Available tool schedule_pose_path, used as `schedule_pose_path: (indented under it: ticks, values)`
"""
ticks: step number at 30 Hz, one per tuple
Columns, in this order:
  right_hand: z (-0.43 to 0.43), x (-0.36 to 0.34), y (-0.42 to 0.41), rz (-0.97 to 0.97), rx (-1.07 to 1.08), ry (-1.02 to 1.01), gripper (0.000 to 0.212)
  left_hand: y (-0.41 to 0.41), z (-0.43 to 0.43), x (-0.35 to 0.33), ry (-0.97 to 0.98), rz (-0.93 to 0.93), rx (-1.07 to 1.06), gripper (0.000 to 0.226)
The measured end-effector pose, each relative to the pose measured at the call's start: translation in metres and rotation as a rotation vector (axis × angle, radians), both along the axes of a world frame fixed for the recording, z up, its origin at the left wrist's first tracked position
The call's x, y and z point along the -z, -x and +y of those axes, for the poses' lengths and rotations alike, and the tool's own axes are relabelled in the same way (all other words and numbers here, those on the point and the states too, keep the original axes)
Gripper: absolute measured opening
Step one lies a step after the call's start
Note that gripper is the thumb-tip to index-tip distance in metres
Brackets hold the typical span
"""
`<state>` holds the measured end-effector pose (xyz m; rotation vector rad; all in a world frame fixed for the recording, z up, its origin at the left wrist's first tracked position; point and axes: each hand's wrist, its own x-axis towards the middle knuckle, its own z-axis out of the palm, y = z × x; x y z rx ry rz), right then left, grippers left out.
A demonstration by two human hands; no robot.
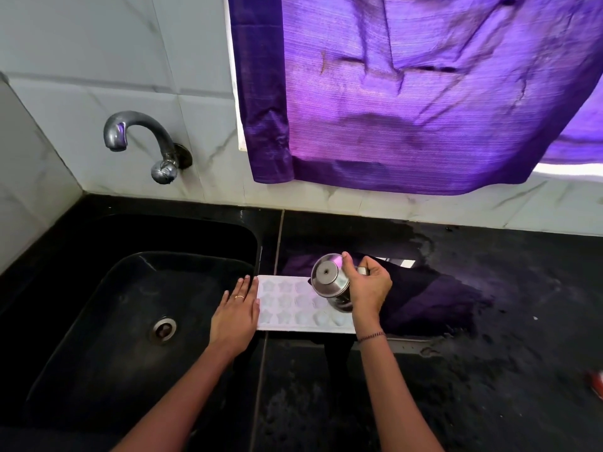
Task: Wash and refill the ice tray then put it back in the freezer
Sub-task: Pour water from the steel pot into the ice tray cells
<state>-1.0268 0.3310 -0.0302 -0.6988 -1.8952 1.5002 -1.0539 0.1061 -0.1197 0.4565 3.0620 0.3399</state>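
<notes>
Black stone counter (489,353), wet in patches, with a black sink (81,321) set in at left and its drain (164,328) visible. Grey wall tap (143,138) sits on white marbled tiles (98,60) above the sink. Purple curtain (424,93) hangs at top right.

White ice tray (287,301) with star-shaped cavities lies flat on the counter, just right of the sink edge, long side left to right. Can't tell if the cavities hold water.

Left hand (236,316) is flat, palm down, fingers straight and together, touching the tray's left end; ring (239,297) on one finger. Right hand (370,288) has fingers and thumb curled round a small steel jug (329,282), which is tipped over the tray's right part with its base toward the camera and its mouth down. No pour visible. Beaded bracelet (372,336) on the right wrist, which covers the tray's right end.

Something red (597,383) is cut off at the right edge, unclear what.
</notes>
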Motion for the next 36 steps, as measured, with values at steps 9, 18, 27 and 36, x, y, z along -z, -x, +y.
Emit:
schedule_pose_path:
  ticks: [9,18,27,36]
  values:
    - [-0.016,0.000,0.002,0.036,-0.068,-0.122,0.053,-0.002,0.001,-0.004,0.000,-0.011,-0.004,0.080]
    - [-0.027,0.004,0.005,0.047,-0.116,-0.186,0.052,-0.003,0.001,-0.005,0.007,-0.015,-0.004,0.080]
    - [-0.030,0.002,0.007,0.049,-0.129,-0.273,0.053,-0.002,0.001,-0.005,0.007,-0.012,-0.003,0.080]
    - [-0.030,0.002,0.006,0.055,-0.104,-0.228,0.051,-0.002,0.001,-0.005,0.002,-0.015,-0.006,0.080]
